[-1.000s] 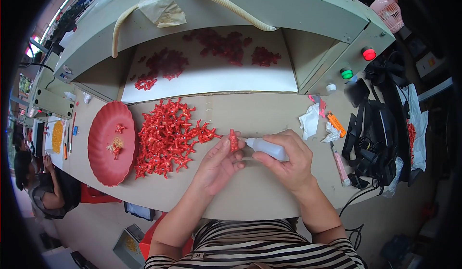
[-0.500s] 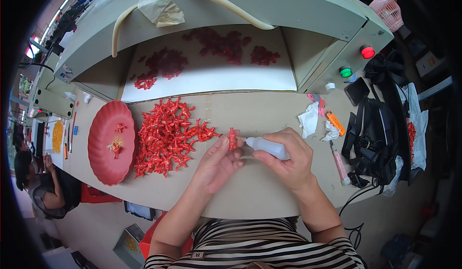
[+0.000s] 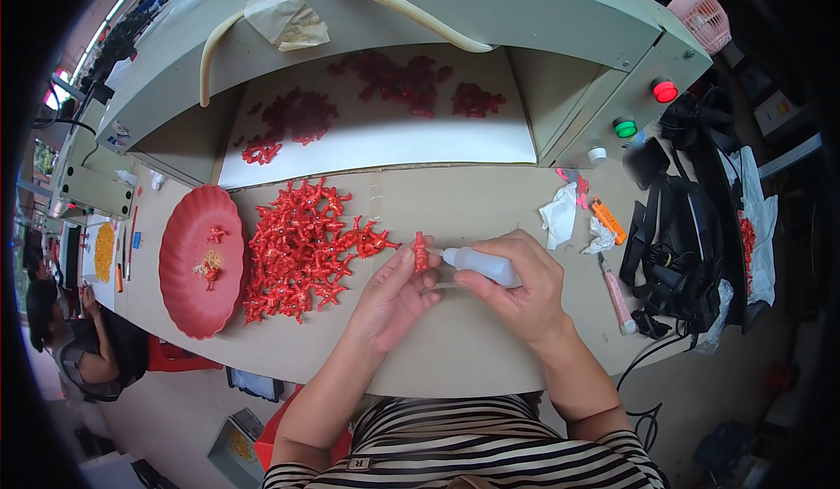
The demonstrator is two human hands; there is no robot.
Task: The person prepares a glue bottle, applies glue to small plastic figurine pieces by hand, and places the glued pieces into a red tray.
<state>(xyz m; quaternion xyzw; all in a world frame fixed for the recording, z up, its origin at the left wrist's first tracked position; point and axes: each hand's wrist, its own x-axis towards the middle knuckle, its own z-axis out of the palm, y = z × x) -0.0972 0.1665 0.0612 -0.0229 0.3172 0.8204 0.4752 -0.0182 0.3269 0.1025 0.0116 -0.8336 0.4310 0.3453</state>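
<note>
Between the fingertips of my left hand [image 3: 385,301] I pinch a small red plastic figure [image 3: 421,253], held upright above the table. My right hand [image 3: 529,288] is wrapped round a small translucent white squeeze bottle [image 3: 486,266]. The bottle lies on its side in my grip, and its thin nozzle points left at the figure's side. Whether the tip touches the figure is too small to tell. Left of my hands lies a heap of similar red figures [image 3: 297,253], with a few spilling toward my left fingertips.
A red scalloped tray [image 3: 179,310] holds a few pieces at left. Ahead, an open-fronted machine [image 3: 577,122] covers more red pieces on a white sheet [image 3: 376,152]. At right lie tissue [image 3: 560,216], an orange lighter-like object [image 3: 610,224], a pink-handled cutter [image 3: 618,295] and black straps [image 3: 691,253]. Another person [image 3: 83,340] sits far left.
Almost nothing differs. The whole view has shifted very slightly, and both hands keep the figure and the bottle in nearly the same pose.
</note>
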